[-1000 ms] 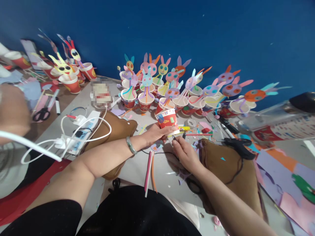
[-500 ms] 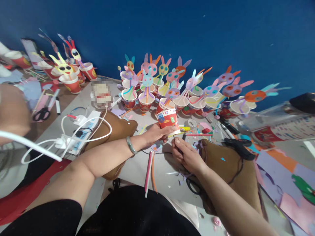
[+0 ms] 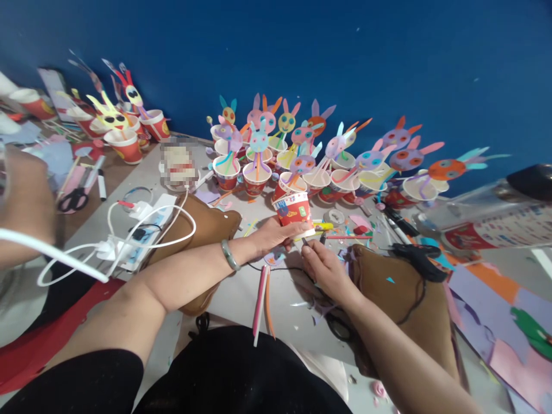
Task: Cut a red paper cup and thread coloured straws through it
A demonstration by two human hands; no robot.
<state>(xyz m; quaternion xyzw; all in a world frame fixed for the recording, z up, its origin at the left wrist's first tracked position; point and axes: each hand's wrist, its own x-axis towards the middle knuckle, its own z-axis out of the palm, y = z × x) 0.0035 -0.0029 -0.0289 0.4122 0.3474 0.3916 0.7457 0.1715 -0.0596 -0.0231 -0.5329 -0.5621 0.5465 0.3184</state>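
A red patterned paper cup (image 3: 293, 211) is tilted in my left hand (image 3: 278, 234), its white base turned down toward me. My left fingers are closed around the base end. My right hand (image 3: 325, 265) is pinched on a dark slim tool (image 3: 305, 242), whose tip is at the cup's base. The rest of the tool is mostly hidden by my fingers, so its kind is unclear. Below the hands lies a round paper face with pink, white and orange strips (image 3: 269, 299). Black scissors handles (image 3: 340, 326) show beneath my right forearm.
Several red cups with paper rabbit heads (image 3: 259, 172) stand along the blue wall. A power strip (image 3: 149, 230) with white cables lies left. A black glue gun (image 3: 420, 259) rests on a brown cushion (image 3: 388, 299). A clear bottle (image 3: 474, 221) leans in at right. Another person's hand (image 3: 26, 207) is at far left.
My right hand has shifted slightly, and the tool's dark part shows more at the cup's base. The cup has stayed nearly still. The other person's hand at far left has moved a little.
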